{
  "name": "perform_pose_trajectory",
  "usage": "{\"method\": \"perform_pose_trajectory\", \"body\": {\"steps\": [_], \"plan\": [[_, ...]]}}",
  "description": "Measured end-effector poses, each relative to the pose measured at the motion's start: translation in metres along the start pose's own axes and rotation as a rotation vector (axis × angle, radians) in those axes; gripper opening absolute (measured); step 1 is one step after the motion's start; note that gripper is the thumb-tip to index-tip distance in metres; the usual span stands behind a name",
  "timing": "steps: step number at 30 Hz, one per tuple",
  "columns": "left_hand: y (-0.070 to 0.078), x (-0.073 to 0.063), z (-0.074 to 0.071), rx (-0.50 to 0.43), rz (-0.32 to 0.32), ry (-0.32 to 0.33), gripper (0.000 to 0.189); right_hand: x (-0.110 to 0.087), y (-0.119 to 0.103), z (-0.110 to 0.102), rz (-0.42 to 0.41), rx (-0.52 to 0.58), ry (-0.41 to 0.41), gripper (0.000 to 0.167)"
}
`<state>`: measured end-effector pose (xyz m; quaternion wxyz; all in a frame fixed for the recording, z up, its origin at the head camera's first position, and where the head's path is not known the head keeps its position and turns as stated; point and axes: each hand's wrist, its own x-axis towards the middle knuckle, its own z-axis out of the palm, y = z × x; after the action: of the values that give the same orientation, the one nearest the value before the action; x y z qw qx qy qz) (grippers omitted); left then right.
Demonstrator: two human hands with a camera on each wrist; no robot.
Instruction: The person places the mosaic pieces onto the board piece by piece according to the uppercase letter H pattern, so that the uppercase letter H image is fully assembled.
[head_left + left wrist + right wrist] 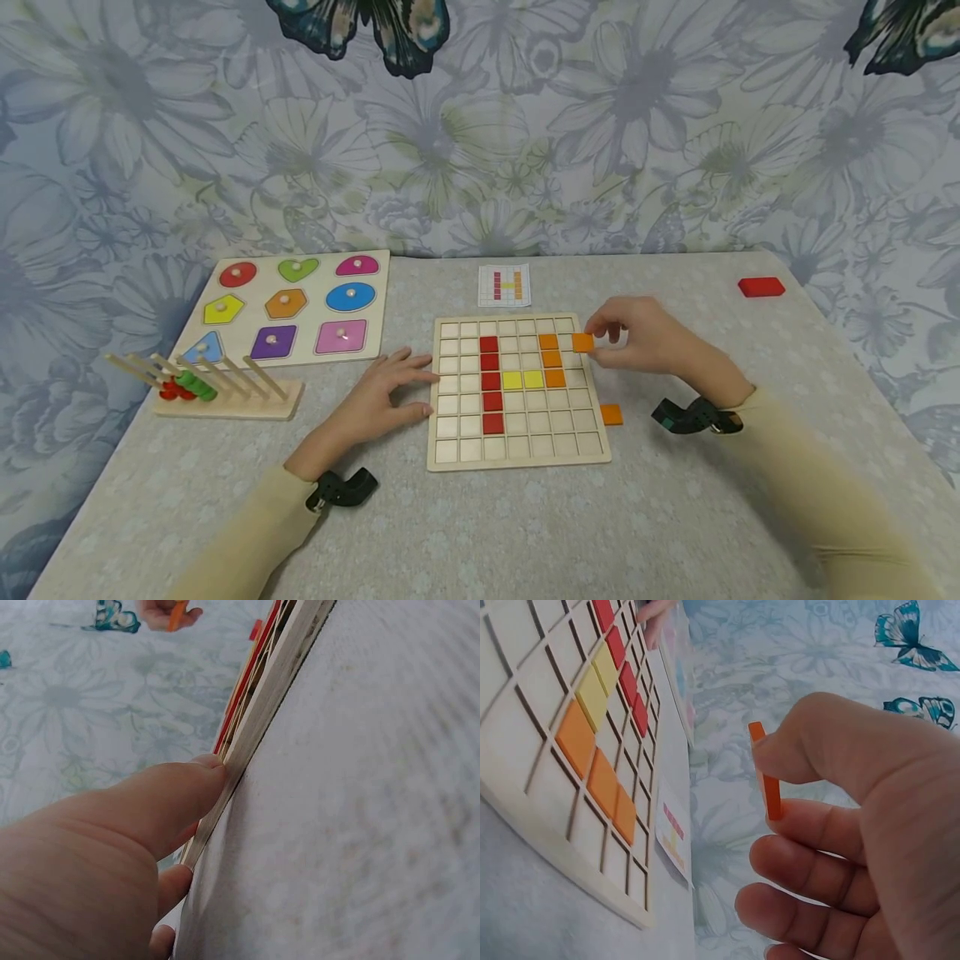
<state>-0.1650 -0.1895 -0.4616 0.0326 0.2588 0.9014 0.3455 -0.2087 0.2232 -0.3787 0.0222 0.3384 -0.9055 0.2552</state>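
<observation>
A wooden grid board (517,450) lies mid-table. In its cells sit a column of red tiles (491,381), two yellow tiles (522,380) and three orange tiles (551,358). My right hand (637,337) pinches another orange tile (769,776) between thumb and index finger, above the board's right edge. The left hand (382,396) rests on the table with fingers extended, thumb and fingertips touching the board's left edge, as the left wrist view also shows. One more orange tile (611,414) lies by the board's right side.
A small pattern card (504,286) lies behind the board. At the left are a shape puzzle (315,333) with knobbed pieces and a wooden peg stand (255,406) bearing red and green beads. Far right lies a red block (761,287). A patterned wall (525,150) borders the table.
</observation>
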Motion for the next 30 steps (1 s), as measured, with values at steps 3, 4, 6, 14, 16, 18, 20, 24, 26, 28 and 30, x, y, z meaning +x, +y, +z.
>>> {"method": "perform_pose_trajectory", "body": {"steps": [3,4,6,14,16,18,20,24,26,28,30], "plan": [[0.0,0.0,0.0,0.001,0.006,0.002,0.044,0.0,-0.002,0.008,0.003,0.034,-0.02,0.018],[0.0,0.0,0.0,0.001,0.007,0.002,0.044,-0.001,-0.003,0.01,0.002,0.042,-0.028,0.018],[0.0,0.0,0.001,0.002,0.009,0.0,0.044,-0.001,-0.005,0.014,0.0,0.059,-0.044,0.017],[0.0,0.0,0.001,0.007,0.025,0.008,0.044,-0.005,-0.011,0.024,0.005,0.08,-0.075,0.015],[0.0,0.0,0.002,0.005,0.029,0.01,0.044,-0.007,-0.01,0.027,0.007,0.08,-0.074,0.015],[0.0,-0.001,0.002,0.004,0.031,0.011,0.044,-0.008,-0.01,0.029,0.002,0.085,-0.07,0.014],[-0.001,-0.001,0.002,0.005,0.032,0.013,0.044,-0.009,-0.01,0.032,-0.006,0.093,-0.064,0.013],[-0.002,-0.002,0.003,0.007,0.032,0.014,0.044,-0.01,-0.01,0.037,-0.009,0.115,-0.065,0.013],[-0.002,-0.002,0.003,0.009,0.032,0.014,0.044,-0.01,-0.01,0.039,-0.004,0.12,-0.071,0.014],[-0.001,-0.002,0.003,0.006,0.027,0.013,0.044,-0.011,-0.01,0.041,-0.002,0.124,-0.074,0.015],[-0.001,-0.002,0.003,0.004,0.022,0.012,0.045,-0.012,-0.009,0.042,0.002,0.119,-0.075,0.015]]}}
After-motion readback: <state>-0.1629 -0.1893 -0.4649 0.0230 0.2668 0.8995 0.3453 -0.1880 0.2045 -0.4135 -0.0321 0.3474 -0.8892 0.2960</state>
